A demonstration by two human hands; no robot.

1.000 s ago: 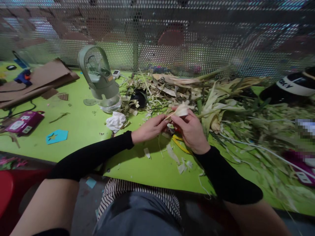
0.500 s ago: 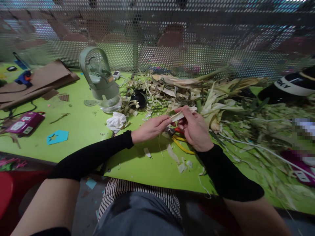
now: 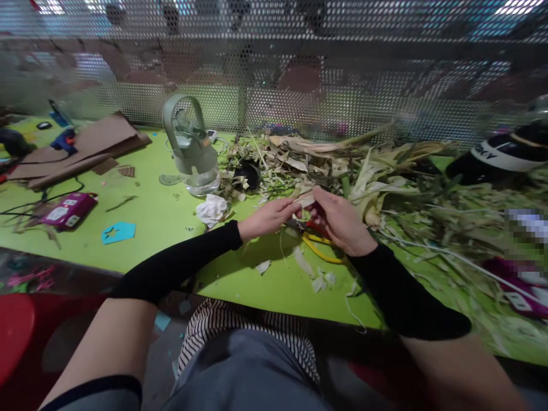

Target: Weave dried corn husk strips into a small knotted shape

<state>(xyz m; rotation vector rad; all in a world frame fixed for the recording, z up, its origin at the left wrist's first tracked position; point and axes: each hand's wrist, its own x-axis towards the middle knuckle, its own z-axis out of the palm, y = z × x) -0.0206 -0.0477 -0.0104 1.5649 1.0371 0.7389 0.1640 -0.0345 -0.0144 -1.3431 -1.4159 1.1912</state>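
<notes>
Both hands meet over the green table (image 3: 240,279), around a pale strip of corn husk (image 3: 305,200). My left hand (image 3: 269,220) pinches the strip's left end between thumb and fingers. Its other end is gripped by my right hand (image 3: 340,222), whose fingers curl round and hide part of it. Under the right hand lie pliers with red and yellow handles (image 3: 323,249), partly covered. Small husk scraps (image 3: 303,261) are scattered on the table just in front. Behind the hands spreads a heap of dry husks and shreds (image 3: 299,157).
A green-lidded water bottle (image 3: 192,148) and a crumpled tissue (image 3: 212,210) stand left of the heap. Further left are brown paper (image 3: 98,137), a purple box (image 3: 68,210) and a blue paper cutout (image 3: 119,233). A dark bottle (image 3: 499,151) leans at right; a perforated metal screen (image 3: 274,74) runs behind.
The view has shifted slightly, moving the table items rightward in the picture. My right hand has closed further over the husk strip, so less of it shows.
</notes>
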